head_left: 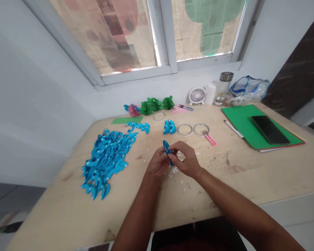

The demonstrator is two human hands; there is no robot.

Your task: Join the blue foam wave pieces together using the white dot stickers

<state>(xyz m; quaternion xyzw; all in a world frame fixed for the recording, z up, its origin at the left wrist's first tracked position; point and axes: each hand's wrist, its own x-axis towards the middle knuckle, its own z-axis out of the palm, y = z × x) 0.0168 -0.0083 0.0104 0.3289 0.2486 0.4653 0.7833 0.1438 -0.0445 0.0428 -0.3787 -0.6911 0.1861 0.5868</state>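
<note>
Between my two hands, above the middle of the table, is a small blue paper piece (165, 145), folded and held upright. My left hand (157, 162) grips it from the left with closed fingers. My right hand (185, 158) pinches its right side with thumb and fingertips, which cover part of it. Small white paper scraps (174, 170) lie on the table under and around my hands. Just beyond them sits a small group of blue pieces with white spots (169, 127). A large heap of similar blue pieces (104, 157) spreads over the table to the left.
Metal rings (185, 129) and pink-handled thread snips (210, 138) lie beyond my right hand. Green paper flowers (154, 104), a small fan (197, 95) and a glass bottle (223, 89) line the wall. At right, a phone (270, 129) rests on a green sheet (240, 118) beside a pen (233, 129).
</note>
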